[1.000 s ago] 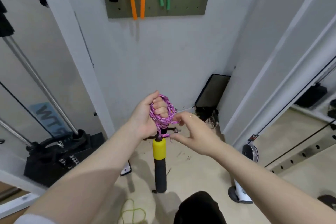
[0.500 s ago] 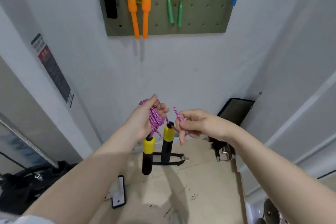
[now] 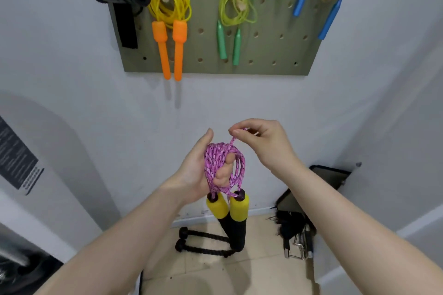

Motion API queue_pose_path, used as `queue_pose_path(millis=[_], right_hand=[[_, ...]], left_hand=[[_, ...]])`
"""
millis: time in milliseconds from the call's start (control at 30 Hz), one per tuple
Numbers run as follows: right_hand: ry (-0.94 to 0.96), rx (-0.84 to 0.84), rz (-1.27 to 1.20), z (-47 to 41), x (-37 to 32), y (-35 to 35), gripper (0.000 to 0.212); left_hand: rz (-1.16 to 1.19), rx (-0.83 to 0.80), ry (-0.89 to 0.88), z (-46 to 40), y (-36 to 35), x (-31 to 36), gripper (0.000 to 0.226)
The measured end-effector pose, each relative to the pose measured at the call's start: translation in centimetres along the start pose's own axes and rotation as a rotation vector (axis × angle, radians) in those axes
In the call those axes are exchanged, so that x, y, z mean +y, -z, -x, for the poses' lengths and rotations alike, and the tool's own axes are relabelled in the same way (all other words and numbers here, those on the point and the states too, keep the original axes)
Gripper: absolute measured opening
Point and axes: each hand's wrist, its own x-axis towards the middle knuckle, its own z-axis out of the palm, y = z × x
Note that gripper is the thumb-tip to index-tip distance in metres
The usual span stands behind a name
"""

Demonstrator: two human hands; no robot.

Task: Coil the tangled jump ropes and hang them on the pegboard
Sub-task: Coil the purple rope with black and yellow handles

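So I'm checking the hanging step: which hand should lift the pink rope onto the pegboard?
Probably the right hand: it pinches a loop at the top of the pink rope, nearest the pegboard. The left hand grips the coil, handles dangling below.

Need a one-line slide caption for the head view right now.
Left hand holds the coiled pink rope while right hand pinches a loop below the pegboard.
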Motion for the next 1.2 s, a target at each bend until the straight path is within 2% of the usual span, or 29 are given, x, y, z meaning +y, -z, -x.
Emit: queue_pose_path(millis=[33,100,167,200,267,333,433,500,567,633,733,867,933,1033,1200], right_hand=[[-0.017,0.016,0.045,-0.3,1.0,0.6,0.017],[-0.151,-0.093,0.073,-0.9,2.7,1.3,0.015],[-0.22,-0.16,0.227,-1.7,3.4,2.1,0.013],[-0.184,-0.124,0.287,-2.2,3.4,2.4,0.02],[-0.053,-0.077,0.206,-2.7,2.1,2.1,0.03],[0.039,-0.193,0.141,-2.9,0.8,1.2,0.037],[0.035,-0.47,0.169,-3.0,1.0,0.0,0.046],[0.0,-0.502,0.059,-3.2,1.6,0.1,0.044],[-0.044,-0.481,-0.081,-3.7,2.1,0.5,0.036],[-0.027,-0.454,-0.121,-4.4,2.5,0.5,0.027],[0.097,-0.276,-0.033,-5.6,2.3,-0.5,0.031],[0.106,-0.149,-0.106,-7.6,1.4,-1.5,0.03],[0.112,-0.054,-0.05,-8.8,1.2,-2.0,0.027],[0.122,0.147,0.187,-10.2,1.1,-2.5,0.02],[0.094,0.348,0.136,-11.7,0.6,-2.7,0.023]], left_hand=[[-0.031,-0.01,-0.007,-0.5,0.2,0.3,0.051],[-0.168,0.017,0.0,-1.4,0.5,0.7,0.039],[-0.273,0.06,0.057,-2.1,0.5,1.0,0.036],[-0.292,0.068,0.089,-2.3,0.5,1.2,0.037],[-0.31,0.072,0.144,-2.8,0.7,1.8,0.038],[-0.365,0.05,0.174,-3.3,0.7,2.8,0.041],[-0.529,-0.046,0.18,-4.1,0.6,4.3,0.035],[-0.515,-0.123,0.184,-4.3,1.0,5.2,0.028],[-0.452,-0.185,0.189,-4.4,1.6,6.2,0.025],[-0.458,-0.193,0.209,-4.9,2.0,7.3,0.024],[-0.47,-0.137,0.22,-5.9,2.1,8.9,0.029],[-0.497,0.003,0.234,-7.0,1.9,11.6,0.044],[-0.553,0.065,0.146,-7.5,2.3,12.8,0.039],[-0.585,0.151,0.012,-8.1,3.1,13.4,0.03],[-0.808,0.3,-0.227,-9.3,3.3,13.1,0.016]])
